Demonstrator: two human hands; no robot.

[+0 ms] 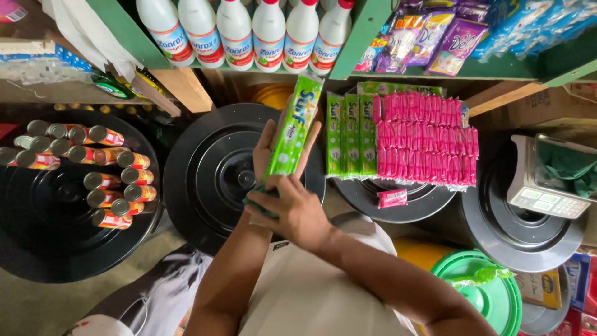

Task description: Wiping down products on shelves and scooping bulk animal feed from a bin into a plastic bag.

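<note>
While both hands grip it, the green sachet strip (292,127) stands tilted above the middle black lid (211,180) | right hand (295,211) clamped on its lower end, left hand (267,149) flat behind, fingers together | green and pink sachets (404,140) just right | cans (106,180) far left | bleach bottles (252,34) above.

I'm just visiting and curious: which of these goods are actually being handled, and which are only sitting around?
In hand:
green sachet strip, held by left hand and right hand
green sachet rows
pink sachets

Lying about:
cans
white bottles
weighing scale
loose pink sachet
</note>
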